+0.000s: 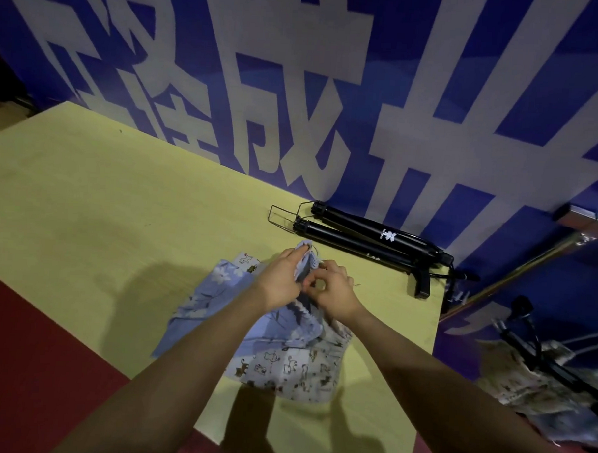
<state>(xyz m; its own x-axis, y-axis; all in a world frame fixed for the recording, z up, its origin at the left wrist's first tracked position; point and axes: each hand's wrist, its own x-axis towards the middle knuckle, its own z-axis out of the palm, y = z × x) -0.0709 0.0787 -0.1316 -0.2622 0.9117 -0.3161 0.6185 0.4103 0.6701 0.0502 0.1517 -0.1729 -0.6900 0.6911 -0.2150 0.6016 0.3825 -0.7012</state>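
A crumpled blue cloth with white flowers (219,291) lies on the yellow-green table (104,190), partly over a white cloth printed with small animals (291,366). My left hand (281,280) pinches a gathered edge of the blue cloth and lifts it slightly. My right hand (332,289) pinches the same bunched edge just beside it, fingers curled. A thin thread seems to hang near the right hand.
A black folded tripod-like stand (369,239) with a wire frame lies at the table's back right. A blue banner with large white characters (297,72) hangs behind. More printed fabric and black stands (541,380) sit on the floor at right. Red floor (27,368) lies to the left.
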